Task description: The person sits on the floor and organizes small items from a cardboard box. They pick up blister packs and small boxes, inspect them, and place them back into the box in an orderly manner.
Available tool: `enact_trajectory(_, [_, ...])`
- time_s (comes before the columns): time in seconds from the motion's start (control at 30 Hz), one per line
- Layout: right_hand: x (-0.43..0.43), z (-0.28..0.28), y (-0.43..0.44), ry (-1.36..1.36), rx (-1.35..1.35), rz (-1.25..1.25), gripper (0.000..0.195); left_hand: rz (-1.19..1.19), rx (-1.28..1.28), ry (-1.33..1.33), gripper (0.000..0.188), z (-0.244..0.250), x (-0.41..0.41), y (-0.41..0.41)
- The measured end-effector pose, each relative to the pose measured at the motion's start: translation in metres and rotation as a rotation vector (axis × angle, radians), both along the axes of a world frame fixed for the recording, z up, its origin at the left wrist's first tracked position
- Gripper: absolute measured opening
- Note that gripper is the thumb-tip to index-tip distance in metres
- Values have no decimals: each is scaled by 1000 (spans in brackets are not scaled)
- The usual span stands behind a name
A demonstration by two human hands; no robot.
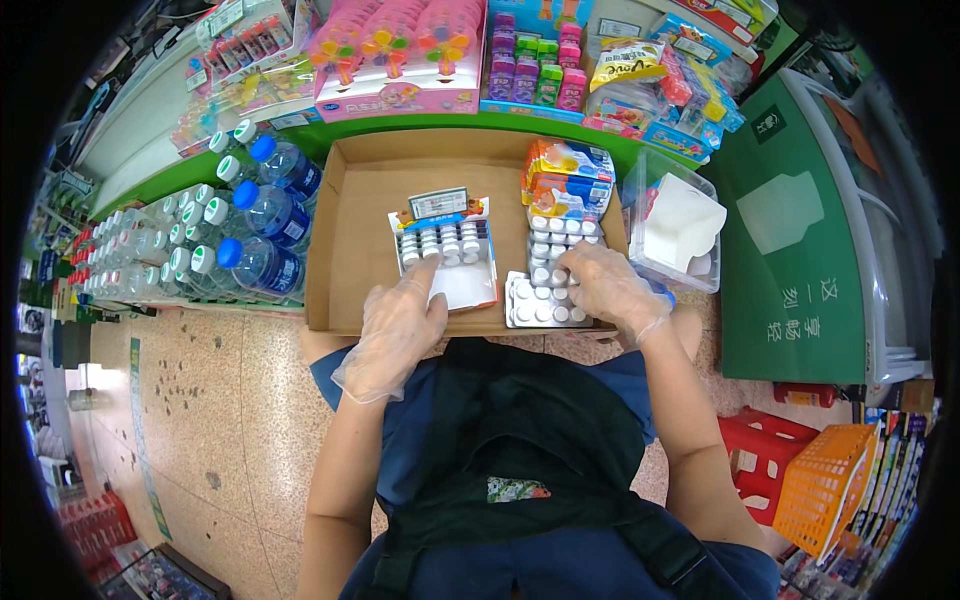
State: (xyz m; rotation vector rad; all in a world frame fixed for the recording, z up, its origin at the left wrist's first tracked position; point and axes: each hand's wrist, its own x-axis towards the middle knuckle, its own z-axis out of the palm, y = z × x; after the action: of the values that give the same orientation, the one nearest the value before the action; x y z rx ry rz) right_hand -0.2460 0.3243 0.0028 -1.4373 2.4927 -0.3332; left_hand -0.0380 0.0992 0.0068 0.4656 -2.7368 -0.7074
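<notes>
My left hand (399,330), in a clear plastic glove, lies over the left front of a small card display box (465,291). Its index finger reaches the white round caps (450,247) standing in rows at the box's back; the thumb is spread over the bare white front part. My right hand (611,289), gloved too, has its fingertips bent down onto clear packs of white round-topped pieces (551,251). Another such pack (541,301) lies in front of them. What the right fingertips pinch, if anything, is hidden. Both hands are over a shallow cardboard carton (360,225).
Blue and orange packets (568,180) are stacked in the carton's back right corner. A clear plastic tub (675,225) stands to the right, beside a green chest freezer (795,225). Bottled water (259,259) lines the left. Shelved sweets (397,60) are behind; baskets (825,480) sit lower right.
</notes>
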Motion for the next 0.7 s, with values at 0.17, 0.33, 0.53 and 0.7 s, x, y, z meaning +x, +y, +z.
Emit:
enact_trajectory(0.17, [2,8,-3,-38,-7,21,23,-27,13,22,45,-3,1,-2])
enact_trajectory(0.33, [-2,-2,3,41,-166,108,30,-25,15,29,45,-4,1,-2])
enact_trajectory(0.53, [-6,1,3,-79,-410,-104,24,-28,33,21,45,-4,1,-3])
enact_trajectory(0.7, [-5,2,2,-172,-536,-220,22,-31,38,10,45,-5,1,-5])
